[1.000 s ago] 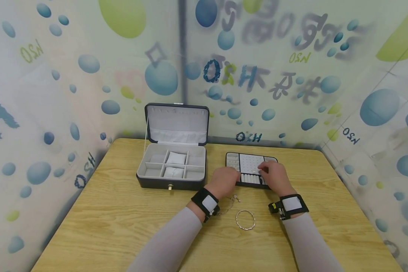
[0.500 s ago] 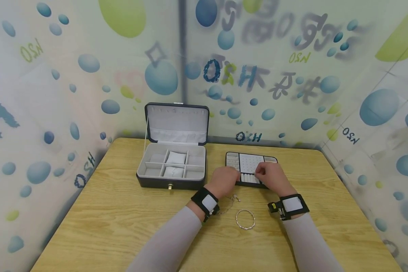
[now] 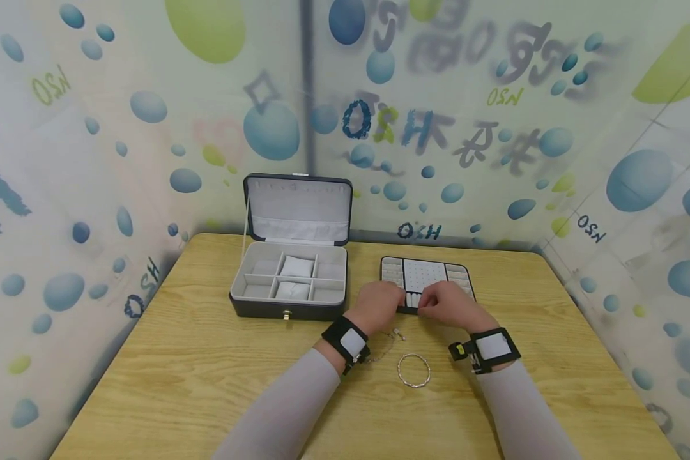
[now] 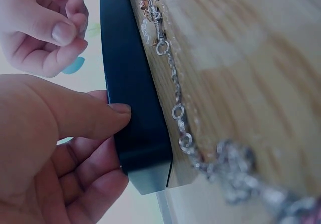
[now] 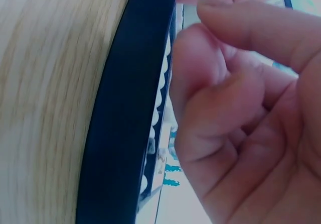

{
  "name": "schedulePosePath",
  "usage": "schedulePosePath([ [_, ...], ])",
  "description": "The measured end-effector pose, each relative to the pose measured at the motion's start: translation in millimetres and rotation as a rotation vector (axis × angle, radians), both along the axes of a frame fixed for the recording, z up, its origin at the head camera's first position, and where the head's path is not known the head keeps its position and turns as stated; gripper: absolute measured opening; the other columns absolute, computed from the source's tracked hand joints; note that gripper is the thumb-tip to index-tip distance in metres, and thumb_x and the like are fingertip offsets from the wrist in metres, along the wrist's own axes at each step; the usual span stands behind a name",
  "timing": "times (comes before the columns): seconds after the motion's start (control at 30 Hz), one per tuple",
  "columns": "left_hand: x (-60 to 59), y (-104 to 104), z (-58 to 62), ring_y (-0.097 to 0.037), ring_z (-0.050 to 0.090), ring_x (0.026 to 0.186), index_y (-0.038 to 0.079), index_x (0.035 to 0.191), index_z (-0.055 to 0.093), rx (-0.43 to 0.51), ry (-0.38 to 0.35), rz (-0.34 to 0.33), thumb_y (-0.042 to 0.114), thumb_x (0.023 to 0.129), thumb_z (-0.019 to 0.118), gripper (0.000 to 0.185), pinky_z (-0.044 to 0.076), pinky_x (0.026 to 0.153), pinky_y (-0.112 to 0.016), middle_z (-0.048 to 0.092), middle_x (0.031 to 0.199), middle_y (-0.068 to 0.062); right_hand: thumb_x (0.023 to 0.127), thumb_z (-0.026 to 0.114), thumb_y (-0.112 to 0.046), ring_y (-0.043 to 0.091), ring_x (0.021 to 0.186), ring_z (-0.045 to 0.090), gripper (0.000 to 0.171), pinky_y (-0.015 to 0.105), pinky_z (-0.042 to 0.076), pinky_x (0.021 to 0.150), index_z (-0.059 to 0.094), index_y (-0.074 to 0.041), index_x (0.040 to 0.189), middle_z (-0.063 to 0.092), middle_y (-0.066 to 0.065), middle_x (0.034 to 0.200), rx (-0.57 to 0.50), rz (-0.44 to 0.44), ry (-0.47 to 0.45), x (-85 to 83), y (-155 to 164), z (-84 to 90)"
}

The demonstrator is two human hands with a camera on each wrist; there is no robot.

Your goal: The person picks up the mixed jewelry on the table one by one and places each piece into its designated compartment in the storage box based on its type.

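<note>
A black jewelry tray (image 3: 385, 262) with a light lining lies on the table, its dotted pad and white ring rolls showing. My left hand (image 3: 375, 306) grips its near left corner; in the left wrist view the thumb presses the dark front wall and the fingers curl behind it. My right hand (image 3: 448, 304) is over the ring rolls at the tray's front. Its fingers (image 5: 215, 108) are curled with thumb and index close together, and nothing shows between them. Near the left wrist lies a silver chain (image 4: 173, 76) with rose-gold beads at one end. A silver bangle (image 3: 415, 386) rests between the forearms.
Left of the tray stands an open black jewelry box (image 3: 264, 309), its lid raised toward the wall. Inside are divided compartments, two of them with white cushions (image 3: 298, 266). The patterned wall (image 3: 460, 211) borders the table's (image 3: 207, 377) back edge.
My right hand has moved left and toward me across the tray, from the dotted pad to the front ring rolls, uncovering the right compartments. My left hand has kept its place.
</note>
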State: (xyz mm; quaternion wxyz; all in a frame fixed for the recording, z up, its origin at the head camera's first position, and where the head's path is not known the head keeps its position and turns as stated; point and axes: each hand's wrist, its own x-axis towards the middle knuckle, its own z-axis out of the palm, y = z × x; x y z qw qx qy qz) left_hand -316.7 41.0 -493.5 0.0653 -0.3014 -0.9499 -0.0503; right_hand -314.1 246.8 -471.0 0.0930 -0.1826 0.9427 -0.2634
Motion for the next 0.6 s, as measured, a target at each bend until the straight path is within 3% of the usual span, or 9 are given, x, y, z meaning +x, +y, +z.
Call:
schedulePosePath([
  [0.27,-0.3,0,-1.1,-0.010,0.055,0.070,0.023,0.087,0.072,0.003,-0.013,0.008,0.013,0.095,0.075,0.013,0.043,0.054,-0.028,0.066,0.080,0.007,0.088,0.080,-0.007,0.013,0.064,0.058,0.011,0.031,0.050,0.061,0.077,-0.015,0.080,0.066,-0.004,0.071,-0.056,0.094,-0.095,1.9,-4,-1.8],
  [0.6,0.1,0,-0.3,-0.010,0.060,0.073,0.024,0.091,0.075,0.005,0.007,0.015,0.015,0.098,0.072,0.012,0.047,0.056,-0.030,0.072,0.085,0.007,0.086,0.075,-0.001,0.011,0.053,0.056,0.009,0.028,0.050,0.055,0.079,-0.010,0.086,0.065,-0.003,0.064,-0.086,0.199,-0.242,4.3,-11,-5.0],
])
